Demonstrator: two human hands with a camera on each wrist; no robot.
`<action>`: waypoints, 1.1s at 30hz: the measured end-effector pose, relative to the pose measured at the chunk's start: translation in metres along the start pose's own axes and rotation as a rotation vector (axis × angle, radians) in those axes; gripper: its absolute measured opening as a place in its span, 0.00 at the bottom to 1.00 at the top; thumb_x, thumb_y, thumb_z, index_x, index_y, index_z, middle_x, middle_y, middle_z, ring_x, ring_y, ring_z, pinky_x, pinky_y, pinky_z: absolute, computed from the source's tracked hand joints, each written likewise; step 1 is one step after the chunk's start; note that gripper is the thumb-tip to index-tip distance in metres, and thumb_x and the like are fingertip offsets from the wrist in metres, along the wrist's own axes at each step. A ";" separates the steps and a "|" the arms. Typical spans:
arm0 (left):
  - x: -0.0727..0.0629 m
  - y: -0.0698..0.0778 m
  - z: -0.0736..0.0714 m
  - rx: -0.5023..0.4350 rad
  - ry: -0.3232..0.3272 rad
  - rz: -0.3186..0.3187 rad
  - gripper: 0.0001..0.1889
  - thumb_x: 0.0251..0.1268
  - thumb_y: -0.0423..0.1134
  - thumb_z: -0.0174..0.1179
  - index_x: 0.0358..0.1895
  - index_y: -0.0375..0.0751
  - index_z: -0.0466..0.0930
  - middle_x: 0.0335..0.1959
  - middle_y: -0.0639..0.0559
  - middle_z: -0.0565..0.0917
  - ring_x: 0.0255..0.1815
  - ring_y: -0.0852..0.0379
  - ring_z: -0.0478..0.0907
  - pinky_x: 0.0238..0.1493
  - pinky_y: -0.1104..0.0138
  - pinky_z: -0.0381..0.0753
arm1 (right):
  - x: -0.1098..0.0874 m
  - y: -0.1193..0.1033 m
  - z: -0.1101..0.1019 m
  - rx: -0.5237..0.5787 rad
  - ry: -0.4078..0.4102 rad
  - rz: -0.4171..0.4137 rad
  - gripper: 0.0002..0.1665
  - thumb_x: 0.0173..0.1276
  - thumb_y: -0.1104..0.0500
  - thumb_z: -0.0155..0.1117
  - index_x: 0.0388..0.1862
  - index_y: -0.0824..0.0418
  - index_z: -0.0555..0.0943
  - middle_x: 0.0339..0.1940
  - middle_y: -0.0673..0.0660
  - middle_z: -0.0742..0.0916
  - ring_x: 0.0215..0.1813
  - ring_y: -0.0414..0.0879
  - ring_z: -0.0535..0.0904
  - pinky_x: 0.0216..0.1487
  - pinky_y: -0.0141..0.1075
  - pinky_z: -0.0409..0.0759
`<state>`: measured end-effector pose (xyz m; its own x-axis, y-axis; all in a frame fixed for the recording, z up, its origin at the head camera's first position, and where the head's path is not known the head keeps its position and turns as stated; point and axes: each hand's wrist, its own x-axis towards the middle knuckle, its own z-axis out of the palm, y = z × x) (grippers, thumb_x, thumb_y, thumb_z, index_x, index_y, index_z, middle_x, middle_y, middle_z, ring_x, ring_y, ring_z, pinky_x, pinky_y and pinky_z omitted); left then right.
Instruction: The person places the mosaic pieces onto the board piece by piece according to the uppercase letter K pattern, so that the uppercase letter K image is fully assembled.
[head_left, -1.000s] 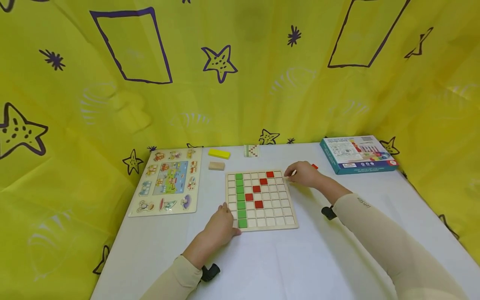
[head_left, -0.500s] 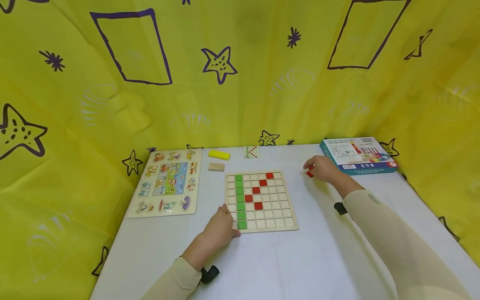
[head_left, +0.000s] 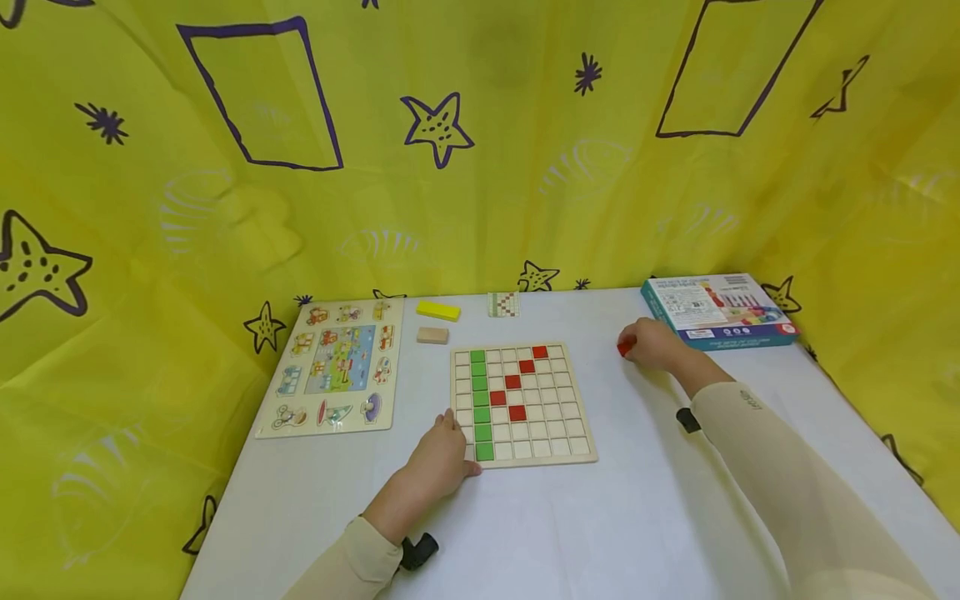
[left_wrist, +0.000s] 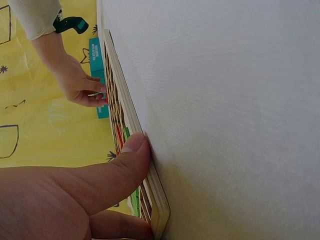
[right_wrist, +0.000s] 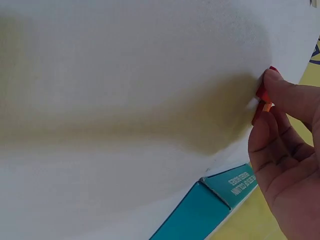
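A wooden grid board (head_left: 555, 421) lies mid-table, with a column of green tiles (head_left: 480, 383) on its left and several red tiles (head_left: 513, 382) set in a slanting line. My left hand (head_left: 438, 454) grips the board's near left corner; its thumb (left_wrist: 132, 150) lies along the front edge in the left wrist view. Beyond the board's far right corner, my right hand (head_left: 654, 343) pinches a red tile (right_wrist: 263, 90) at the fingertips, low over the table. A second red piece (right_wrist: 258, 112) shows just below it, partly hidden by the fingers.
A teal box (head_left: 720, 312) lies behind the right hand. A picture puzzle board (head_left: 330, 367) rests at left. Behind the grid board are a yellow block (head_left: 438, 310), a plain wooden block (head_left: 432, 335) and a small pattern card (head_left: 503, 304). A yellow curtain (head_left: 480, 200) hangs behind.
My right hand has moved from the grid board's far right corner rightward to the red pieces on the table and now pinches one. The left hand has stayed on the board.
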<state>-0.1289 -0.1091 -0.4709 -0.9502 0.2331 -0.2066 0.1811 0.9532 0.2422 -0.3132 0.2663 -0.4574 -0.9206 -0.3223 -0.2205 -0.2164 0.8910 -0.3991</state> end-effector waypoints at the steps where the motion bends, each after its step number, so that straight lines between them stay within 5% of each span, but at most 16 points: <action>1: 0.000 0.000 0.000 0.001 0.000 0.000 0.45 0.57 0.51 0.74 0.65 0.15 0.68 0.71 0.26 0.66 0.72 0.34 0.66 0.67 0.55 0.72 | 0.000 0.001 0.001 0.002 0.009 -0.009 0.14 0.65 0.69 0.68 0.49 0.70 0.84 0.44 0.65 0.84 0.47 0.60 0.76 0.55 0.55 0.77; 13: -0.001 0.001 -0.003 -0.029 0.001 -0.008 0.46 0.57 0.49 0.75 0.66 0.14 0.66 0.72 0.25 0.65 0.72 0.33 0.64 0.67 0.54 0.71 | -0.005 -0.001 0.010 0.133 0.105 -0.070 0.05 0.67 0.67 0.67 0.40 0.63 0.86 0.39 0.58 0.88 0.43 0.55 0.78 0.49 0.48 0.78; 21: -0.001 0.001 -0.001 -0.031 -0.001 -0.007 0.46 0.56 0.49 0.75 0.66 0.15 0.66 0.71 0.25 0.65 0.72 0.33 0.65 0.67 0.54 0.72 | -0.009 -0.036 0.015 0.284 0.026 -0.071 0.05 0.68 0.64 0.70 0.41 0.63 0.88 0.41 0.58 0.88 0.42 0.51 0.80 0.41 0.36 0.79; 33: -0.001 0.001 -0.002 -0.025 0.004 0.003 0.46 0.56 0.50 0.75 0.66 0.15 0.67 0.71 0.25 0.65 0.72 0.34 0.65 0.67 0.54 0.72 | -0.025 -0.094 0.038 0.353 -0.138 -0.189 0.03 0.65 0.64 0.72 0.37 0.57 0.89 0.37 0.51 0.88 0.39 0.46 0.80 0.43 0.37 0.81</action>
<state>-0.1282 -0.1091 -0.4688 -0.9507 0.2355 -0.2016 0.1780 0.9471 0.2670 -0.2574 0.1783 -0.4481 -0.8181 -0.5306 -0.2217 -0.2306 0.6558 -0.7188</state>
